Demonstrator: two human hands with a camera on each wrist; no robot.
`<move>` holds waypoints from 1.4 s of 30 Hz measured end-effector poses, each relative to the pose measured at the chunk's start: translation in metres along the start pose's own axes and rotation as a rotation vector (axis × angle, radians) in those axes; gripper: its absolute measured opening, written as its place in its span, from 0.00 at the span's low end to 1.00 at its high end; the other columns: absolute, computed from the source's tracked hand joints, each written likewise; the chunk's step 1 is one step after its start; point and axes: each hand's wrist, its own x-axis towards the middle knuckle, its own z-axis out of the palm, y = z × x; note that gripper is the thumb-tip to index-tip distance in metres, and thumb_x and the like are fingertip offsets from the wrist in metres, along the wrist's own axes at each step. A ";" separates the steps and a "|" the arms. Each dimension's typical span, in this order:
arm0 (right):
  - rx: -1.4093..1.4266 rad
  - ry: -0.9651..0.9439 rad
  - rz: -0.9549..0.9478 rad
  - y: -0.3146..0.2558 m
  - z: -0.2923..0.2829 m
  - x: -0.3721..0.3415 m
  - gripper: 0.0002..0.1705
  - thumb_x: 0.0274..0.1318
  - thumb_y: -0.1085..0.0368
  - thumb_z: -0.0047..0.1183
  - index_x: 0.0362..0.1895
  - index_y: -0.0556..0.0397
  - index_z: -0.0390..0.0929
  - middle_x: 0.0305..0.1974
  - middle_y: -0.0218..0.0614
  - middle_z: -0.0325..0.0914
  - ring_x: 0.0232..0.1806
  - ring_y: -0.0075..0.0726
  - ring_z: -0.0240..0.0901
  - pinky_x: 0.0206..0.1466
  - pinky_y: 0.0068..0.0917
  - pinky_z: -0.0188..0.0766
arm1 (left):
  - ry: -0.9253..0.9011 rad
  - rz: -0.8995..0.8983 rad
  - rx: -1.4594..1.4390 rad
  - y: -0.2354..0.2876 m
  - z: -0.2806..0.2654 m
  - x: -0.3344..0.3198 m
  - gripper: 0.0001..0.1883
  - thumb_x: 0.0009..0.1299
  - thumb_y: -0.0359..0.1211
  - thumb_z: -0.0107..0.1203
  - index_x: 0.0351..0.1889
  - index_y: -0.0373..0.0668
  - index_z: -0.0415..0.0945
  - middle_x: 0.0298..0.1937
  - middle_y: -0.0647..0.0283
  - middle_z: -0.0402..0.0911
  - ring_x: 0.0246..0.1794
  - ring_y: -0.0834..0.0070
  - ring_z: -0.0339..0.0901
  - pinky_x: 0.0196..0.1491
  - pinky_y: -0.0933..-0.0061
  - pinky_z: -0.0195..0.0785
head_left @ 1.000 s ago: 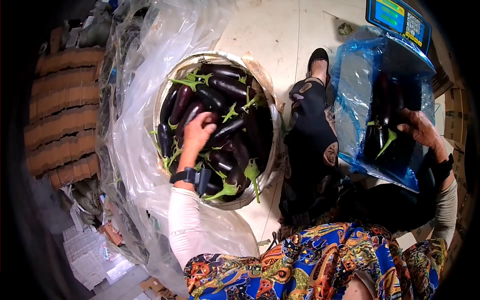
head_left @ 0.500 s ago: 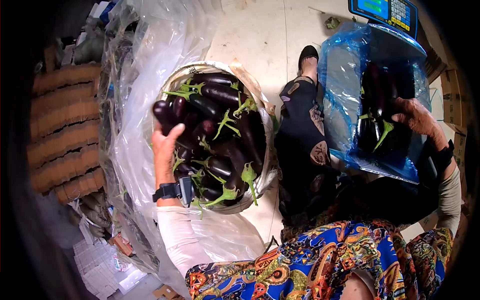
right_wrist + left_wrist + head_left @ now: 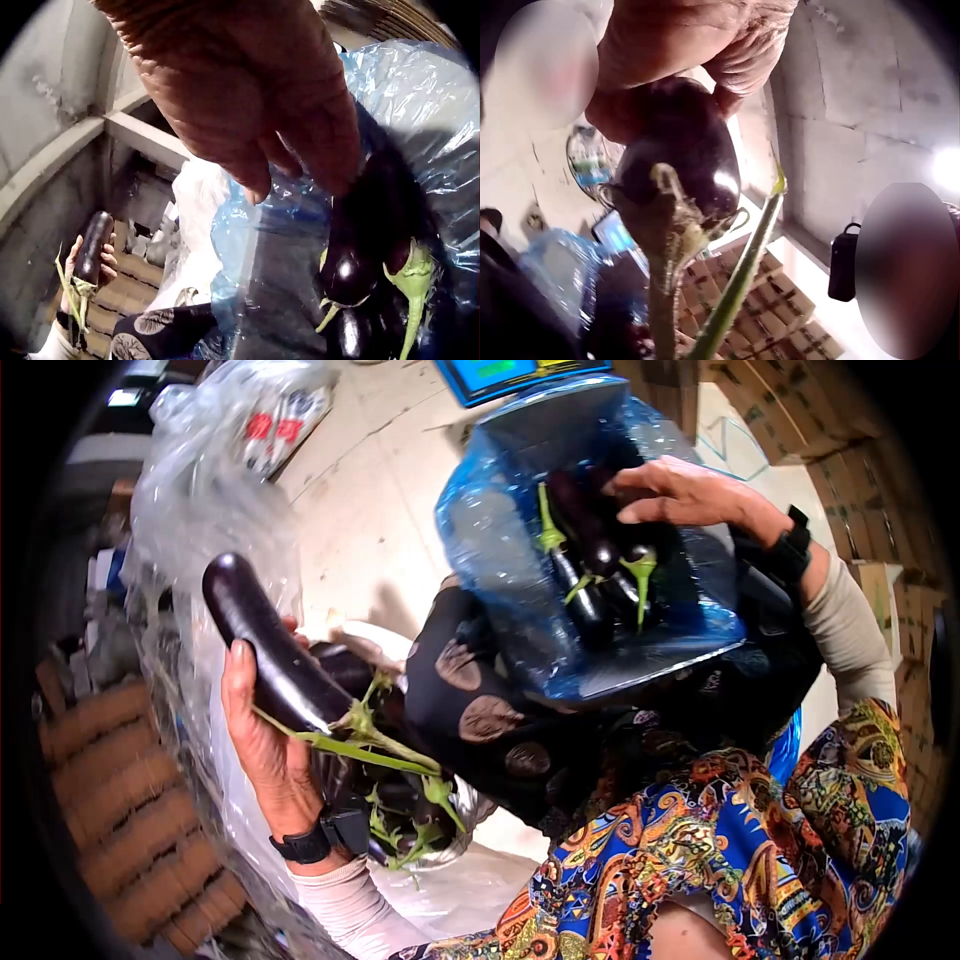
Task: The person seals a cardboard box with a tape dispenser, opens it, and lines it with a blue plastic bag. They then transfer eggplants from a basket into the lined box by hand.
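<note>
My left hand [image 3: 262, 745] grips a long dark purple eggplant [image 3: 272, 645], raised above the basket, its green stem end pointing down toward me. In the left wrist view the eggplant [image 3: 686, 150] shows stem end on, with fingers around its far part. My right hand [image 3: 690, 495] is over the blue plastic liner [image 3: 480, 525], fingers extended close over several eggplants [image 3: 580, 525] lying in it. Seen from the right wrist, that hand [image 3: 255, 97] has its fingertips near the upper part of an eggplant [image 3: 352, 262].
More eggplants [image 3: 400, 805] fill the basket [image 3: 365, 635] at lower left, partly hidden by my left hand and leg. A scale display [image 3: 535, 370] stands beyond the liner. Clear plastic sheeting [image 3: 200, 510] lies at left, and cardboard boxes [image 3: 860, 500] are stacked at right.
My left hand has lifted an eggplant out of the basket. The head view has swung right, toward the blue liner. My right hand remains over the eggplants there, its fingers now straighter.
</note>
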 end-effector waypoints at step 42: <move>0.122 0.198 -0.079 -0.038 -0.019 -0.047 0.23 0.58 0.60 0.57 0.51 0.65 0.73 0.40 0.55 0.79 0.41 0.61 0.77 0.43 0.42 0.73 | -0.728 0.693 1.230 -0.096 0.152 0.050 0.20 0.65 0.34 0.60 0.55 0.38 0.74 0.42 0.52 0.79 0.43 0.56 0.76 0.47 0.60 0.69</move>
